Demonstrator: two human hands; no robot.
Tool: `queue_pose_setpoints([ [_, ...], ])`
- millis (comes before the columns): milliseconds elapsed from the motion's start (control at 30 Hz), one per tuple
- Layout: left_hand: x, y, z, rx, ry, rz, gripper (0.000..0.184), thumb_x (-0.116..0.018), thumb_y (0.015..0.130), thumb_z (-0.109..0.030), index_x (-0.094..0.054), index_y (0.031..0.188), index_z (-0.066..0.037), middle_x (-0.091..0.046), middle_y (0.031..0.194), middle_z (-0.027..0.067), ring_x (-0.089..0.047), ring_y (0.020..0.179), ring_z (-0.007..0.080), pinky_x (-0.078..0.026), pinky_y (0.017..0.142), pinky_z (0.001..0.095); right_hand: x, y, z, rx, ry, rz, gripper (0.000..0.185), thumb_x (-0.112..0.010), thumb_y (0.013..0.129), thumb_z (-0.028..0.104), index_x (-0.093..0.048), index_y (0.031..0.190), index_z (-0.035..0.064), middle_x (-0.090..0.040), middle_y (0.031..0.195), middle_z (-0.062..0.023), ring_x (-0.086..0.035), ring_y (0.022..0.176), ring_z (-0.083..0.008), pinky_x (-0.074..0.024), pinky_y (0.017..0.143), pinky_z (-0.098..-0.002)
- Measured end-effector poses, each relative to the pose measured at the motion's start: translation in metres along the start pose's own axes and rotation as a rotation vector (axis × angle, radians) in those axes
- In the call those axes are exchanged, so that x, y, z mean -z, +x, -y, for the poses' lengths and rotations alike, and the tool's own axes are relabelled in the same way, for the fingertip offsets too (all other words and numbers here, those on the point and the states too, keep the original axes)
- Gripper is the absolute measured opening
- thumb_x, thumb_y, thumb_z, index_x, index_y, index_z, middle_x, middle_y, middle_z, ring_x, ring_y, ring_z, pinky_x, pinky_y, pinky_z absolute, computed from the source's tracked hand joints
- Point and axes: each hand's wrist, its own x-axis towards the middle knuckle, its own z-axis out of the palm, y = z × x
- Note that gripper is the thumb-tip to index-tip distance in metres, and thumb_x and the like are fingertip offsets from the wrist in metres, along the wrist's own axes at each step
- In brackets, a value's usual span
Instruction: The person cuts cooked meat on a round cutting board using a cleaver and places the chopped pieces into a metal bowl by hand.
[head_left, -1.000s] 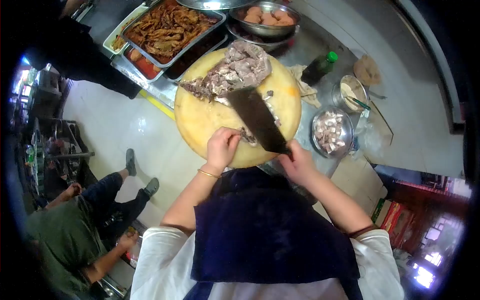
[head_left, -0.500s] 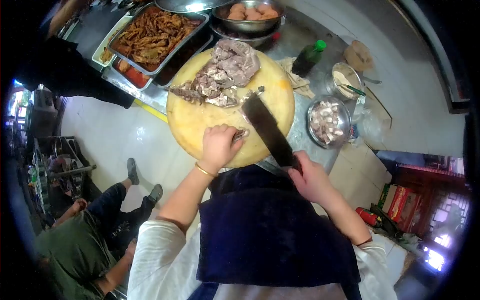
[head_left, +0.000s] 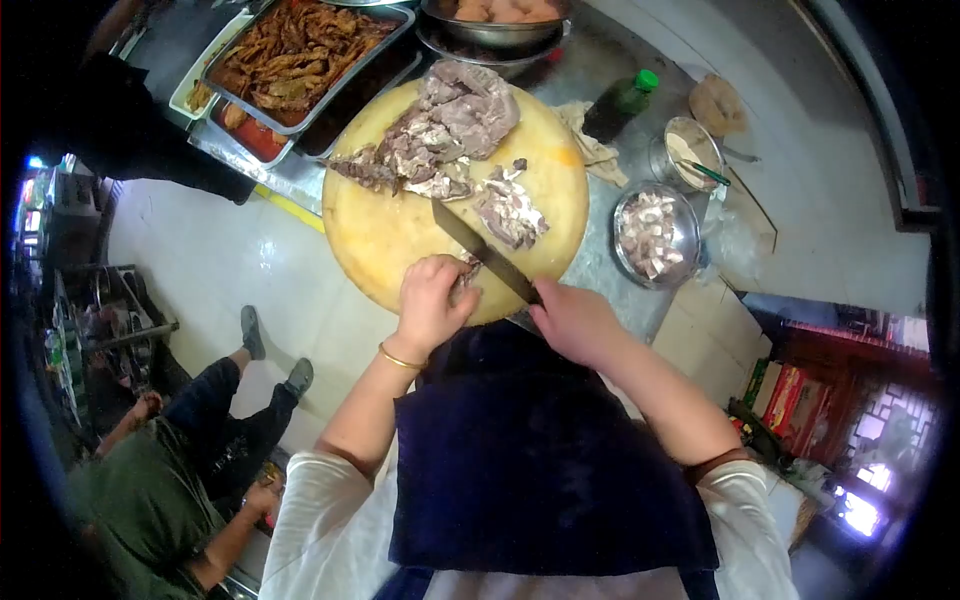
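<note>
A metal tabletop (head_left: pixel 604 242) carries a round chopping board (head_left: pixel 375 240) bearing a large chunk of cooked meat (head_left: pixel 475 108). The right hand (head_left: pixel 575 318) grips a cleaver (head_left: pixel 482 250), fingers wrapped round its handle. Chopped meat (head_left: pixel 512 210) lies just beside the chunk. The left hand (head_left: pixel 432 300), fingers curled in, pins a small meat scrap (head_left: pixel 468 263) beside the blade.

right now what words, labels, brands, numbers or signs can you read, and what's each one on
No text can be read anywhere in this view.
Cleaver: no lettering visible.
Green-capped bottle: no legible label.
Red items at the right edge of the room: any print is too small and blurred to read.
</note>
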Motion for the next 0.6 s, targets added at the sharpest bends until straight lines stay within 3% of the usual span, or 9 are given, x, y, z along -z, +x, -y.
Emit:
queue_pose_setpoints([
  [100, 0.001, 0.0, -0.001, -0.053, -0.046, -0.116, 0.022, -0.073, 0.076, -0.01, -0.066, 0.097, -0.007, -0.062, 0.094, 0.0111, -0.059, 0.09, 0.0337, -0.047, 0.081, 0.0435, 0.011, -0.008, -0.002, -0.01, 0.067, -0.05, 0.029, -0.059, 0.096, 0.025, -0.048, 0.114, 0.0047, -0.07, 0.088, -0.0198, -0.068, 0.082, -0.0431, -0.055, 0.072, -0.0531],
  [200, -0.002, -0.005, 0.01, -0.038, -0.017, -0.043, 0.022, -0.072, 0.076, -0.009, -0.065, 0.097, -0.007, -0.061, 0.094, 0.0118, -0.059, 0.089, 0.0343, -0.047, 0.081, 0.0431, 0.026, -0.036, 0.011, 0.017, 0.072, -0.035, 0.03, -0.059, 0.095, 0.025, -0.048, 0.114, 0.0048, -0.07, 0.087, -0.0192, -0.069, 0.081, -0.0426, -0.055, 0.072, -0.0533],
  [400, 0.004, -0.005, 0.016, -0.041, -0.059, 0.011, 0.018, -0.073, 0.079, -0.008, -0.065, 0.095, -0.006, -0.062, 0.093, 0.0119, -0.059, 0.089, 0.0347, -0.047, 0.081, 0.0438, -0.002, -0.002, 0.025, -0.112, -0.007, 0.089, 0.029, -0.059, 0.094, 0.025, -0.05, 0.114, 0.0053, -0.07, 0.093, -0.0198, -0.069, 0.085, -0.0419, -0.0546, 0.075, -0.0536],
  [500, 0.007, -0.004, 0.015, -0.072, -0.048, 0.017, 0.016, -0.073, 0.081, -0.008, -0.066, 0.095, -0.006, -0.063, 0.093, 0.0119, -0.059, 0.09, 0.0345, -0.047, 0.081, 0.0438, -0.014, 0.01, 0.011, 0.021, 0.125, -0.11, 0.031, -0.059, 0.095, 0.025, -0.047, 0.116, 0.0048, -0.069, 0.09, -0.0208, -0.067, 0.083, -0.0437, -0.052, 0.068, -0.0546],
  [600, 0.004, -0.004, 0.015, -0.068, -0.062, 0.001, 0.015, -0.073, 0.081, -0.009, -0.066, 0.094, -0.007, -0.063, 0.095, 0.0116, -0.06, 0.09, 0.0341, -0.048, 0.081, 0.0436, 0.003, -0.007, 0.011, -0.027, 0.128, -0.061, 0.033, -0.06, 0.095, 0.026, -0.046, 0.117, 0.0047, -0.068, 0.088, -0.0207, -0.067, 0.082, -0.0443, -0.0513, 0.068, -0.0553],
])
